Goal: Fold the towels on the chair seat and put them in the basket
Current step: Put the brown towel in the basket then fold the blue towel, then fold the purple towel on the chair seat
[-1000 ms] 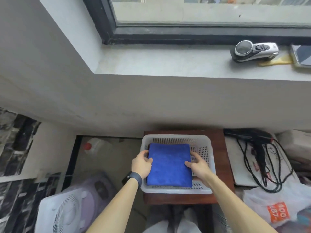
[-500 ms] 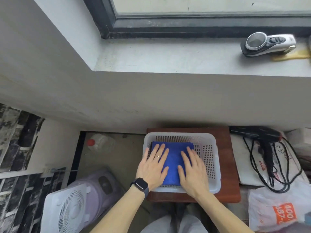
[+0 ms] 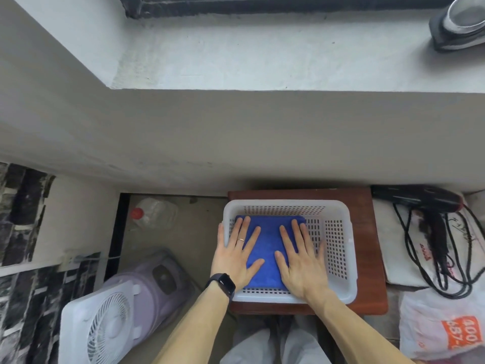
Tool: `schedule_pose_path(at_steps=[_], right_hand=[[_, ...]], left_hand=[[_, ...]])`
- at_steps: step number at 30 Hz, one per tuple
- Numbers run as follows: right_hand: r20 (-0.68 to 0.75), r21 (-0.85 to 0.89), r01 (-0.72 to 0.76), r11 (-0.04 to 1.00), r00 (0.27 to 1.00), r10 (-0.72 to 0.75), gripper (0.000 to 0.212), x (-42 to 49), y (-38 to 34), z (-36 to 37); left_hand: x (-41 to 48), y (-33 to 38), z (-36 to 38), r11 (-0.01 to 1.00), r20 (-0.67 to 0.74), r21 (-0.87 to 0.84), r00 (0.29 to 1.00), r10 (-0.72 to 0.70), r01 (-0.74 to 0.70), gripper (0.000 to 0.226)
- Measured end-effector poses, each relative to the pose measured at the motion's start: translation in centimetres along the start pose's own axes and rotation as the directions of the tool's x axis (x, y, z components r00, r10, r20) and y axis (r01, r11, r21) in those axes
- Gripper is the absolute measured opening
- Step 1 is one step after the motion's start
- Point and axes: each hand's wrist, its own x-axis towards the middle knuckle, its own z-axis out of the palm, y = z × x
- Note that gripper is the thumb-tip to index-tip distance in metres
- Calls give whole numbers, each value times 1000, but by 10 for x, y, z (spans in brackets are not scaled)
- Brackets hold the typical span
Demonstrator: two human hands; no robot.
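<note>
A folded blue towel (image 3: 267, 248) lies flat in the left part of a white perforated basket (image 3: 338, 248). The basket stands on a reddish-brown chair seat (image 3: 367, 258). My left hand (image 3: 236, 256), with a ring and a black watch at the wrist, lies flat on the towel's left half with fingers spread. My right hand (image 3: 301, 258) presses flat on the towel's right half, its outer fingers over the basket floor. Both palms hide much of the towel.
A white fan (image 3: 105, 324) and a lilac appliance (image 3: 157, 279) sit on the floor at the left, with a red-capped jug (image 3: 152, 214) behind. A black hair dryer (image 3: 425, 203) with its cord and a plastic bag (image 3: 446, 327) lie to the right. A device (image 3: 459, 24) rests on the window ledge.
My hands went from holding the towel's sides above the basket to lying flat on top of it inside. The view has tilted down and closer.
</note>
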Motion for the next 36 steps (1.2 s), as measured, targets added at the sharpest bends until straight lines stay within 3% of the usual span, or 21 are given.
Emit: schedule_pose_path(at_steps=[9, 15, 19, 23, 27, 30, 36], right_hand=[[8, 28, 9, 1000, 1000, -9, 65, 8, 1, 8], [112, 58, 28, 998, 993, -35, 65, 7, -1, -11], [123, 17, 150, 989, 981, -151, 62, -4, 5, -42], [16, 25, 308, 951, 951, -309, 60, -29, 15, -82], [-126, -2, 467, 884, 877, -464, 51, -51, 2, -121], [-192, 32, 612, 790, 780, -596, 44, -70, -33, -152], [-252, 107, 879, 465, 477, -842, 34, -140, -143, -184]], left_hand=[[7, 5, 2, 998, 41, 32, 998, -47, 45, 75], [4, 7, -10, 993, 58, 84, 994, -88, 83, 76], [-10, 15, -43, 990, 69, 109, 993, -100, 93, 69], [-51, 35, -76, 957, -18, -56, 958, -286, 285, 55], [-113, 51, -91, 761, -45, -399, 818, -574, 512, 62], [-169, 56, -90, 571, -35, -580, 683, -730, 581, 62], [-311, 55, -69, 169, 41, -782, 320, -947, 600, 60]])
